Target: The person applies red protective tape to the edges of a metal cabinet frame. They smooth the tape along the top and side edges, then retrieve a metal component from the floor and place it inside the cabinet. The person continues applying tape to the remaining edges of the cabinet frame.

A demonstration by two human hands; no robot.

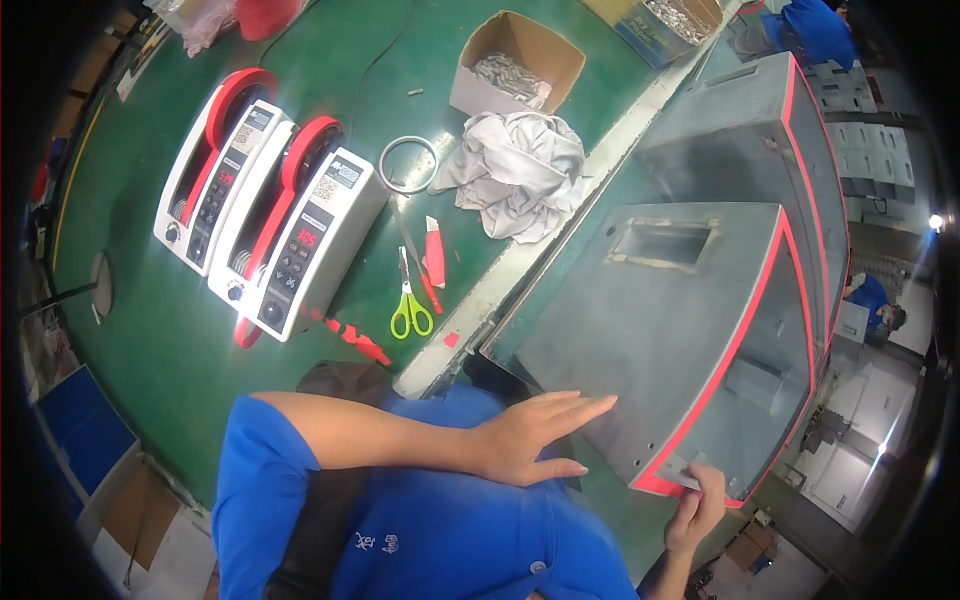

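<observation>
Fingers point(708, 480) of the right hand point(692, 515) are bending at the near lower corner of a grey box point(640, 320), beside a small pale piece point(688, 474); the grip is looking narrow, but I cannot tell whether it is closing on that piece or on the rim. The left hand point(540, 435) is reaching across the front of the blue shirt point(450, 530), its fingers stretching out and its thumb standing apart, so it is holding nothing; its longest fingertips are overlapping the near edge of the box in view, and I cannot tell whether they are touching. The box is lying at the right of the green table point(430, 45), its open side facing right, with a red strip point(752, 312) running along the rim and a rectangular opening showing in its upper face. Another grey box point(715, 125) is sitting just behind it. To the left, two white tape machines point(205, 180) are standing side by side. Green-handled scissors point(411, 312), a red cutter point(434, 255) and a tape roll point(431, 150) are lying between them and the box, while a crumpled cloth point(525, 170) is resting in front of an open carton point(478, 95).
</observation>
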